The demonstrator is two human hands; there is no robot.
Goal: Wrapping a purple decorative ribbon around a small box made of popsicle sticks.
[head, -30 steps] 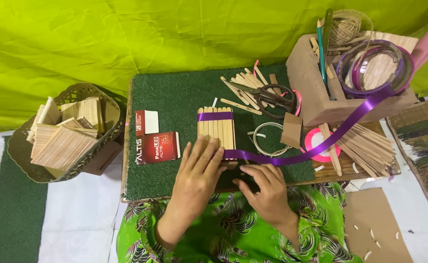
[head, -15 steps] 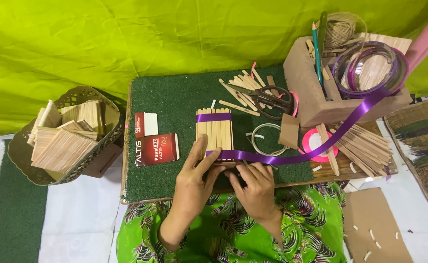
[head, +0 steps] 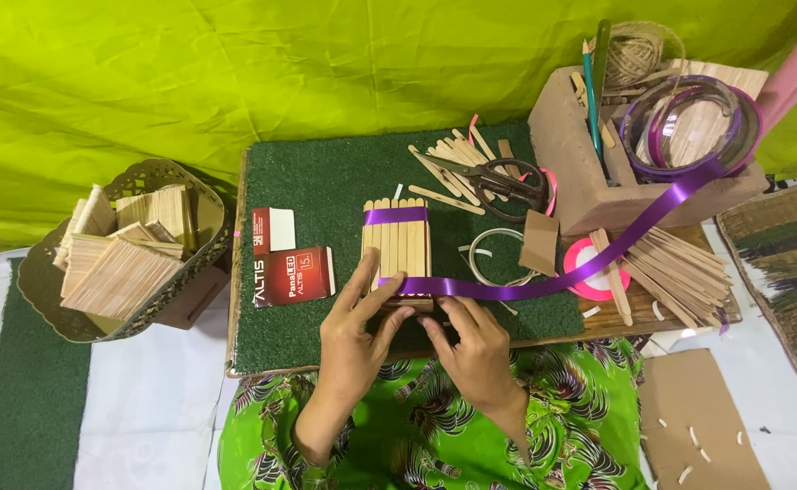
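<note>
Two containers flank the green mat (head: 326, 181): left, basket (head: 194, 263) of stick panels; right, box (head: 571, 163) holding ribbon spool. Left hand (head: 353, 336), right hand (head: 475, 349) pinch purple ribbon (head: 507, 290) against stick raft (head: 398, 240), mid-mat

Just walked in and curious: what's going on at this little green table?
A person's left hand and right hand press a purple ribbon across the lower end of a stick panel on the green mat. One purple band already wraps its top. The ribbon runs from a spool at right.
</note>
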